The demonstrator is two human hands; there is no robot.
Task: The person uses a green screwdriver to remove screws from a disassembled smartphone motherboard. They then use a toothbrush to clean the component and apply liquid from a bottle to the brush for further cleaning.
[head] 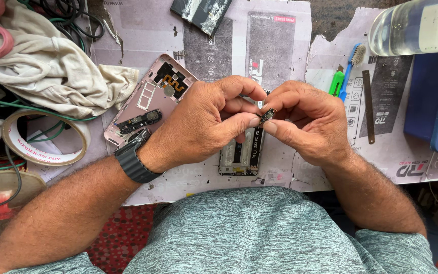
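At far right, a blue tray (428, 81) holds small packets, only partly in view, with a clear bottle (414, 25) above it. Over the opened phone body (240, 152) near the table's front edge, left hand (198, 124) and right hand (310, 124) meet, fingertips pinched together on a small dark component (267, 115). Beside them lies a pink back cover (148, 99).

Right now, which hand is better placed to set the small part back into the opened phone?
Probably the right hand: its fingertips pinch the small dark part directly above the opened phone. The left hand only steadies the part from the side.
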